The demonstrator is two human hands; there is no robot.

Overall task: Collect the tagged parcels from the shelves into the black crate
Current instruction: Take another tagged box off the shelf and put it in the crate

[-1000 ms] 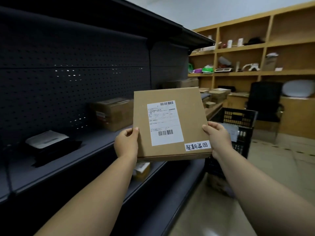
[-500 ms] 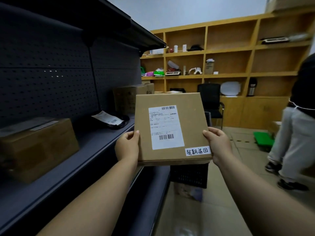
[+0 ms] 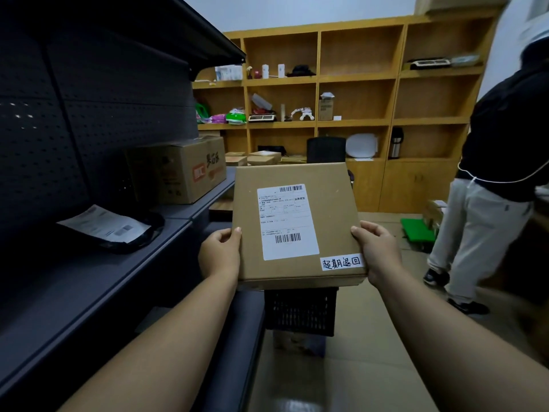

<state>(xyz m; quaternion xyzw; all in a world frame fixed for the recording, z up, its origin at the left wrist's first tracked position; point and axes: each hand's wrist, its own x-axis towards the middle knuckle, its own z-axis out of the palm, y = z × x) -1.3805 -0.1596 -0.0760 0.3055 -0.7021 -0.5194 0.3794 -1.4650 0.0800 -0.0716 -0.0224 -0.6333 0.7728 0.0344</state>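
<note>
I'm walking the flat brown cardboard parcel [image 3: 297, 224] with its handwritten white tag [image 3: 341, 263] along the aisle, left hand [image 3: 219, 254] and right hand [image 3: 377, 252] gripping its sides. The black plastic crate [image 3: 300, 312] is now sitting right below it instead of off to the right, so I'm nearly ready to drop it in.

Both bare forearms extended forward and converging, left hand [image 3: 220, 254] gripping the left edge of the parcel [image 3: 297, 224], thumb on top, right hand [image 3: 376, 251] gripping the right edge likewise, remaining fingers presumably curled beneath, hidden from view.
</note>
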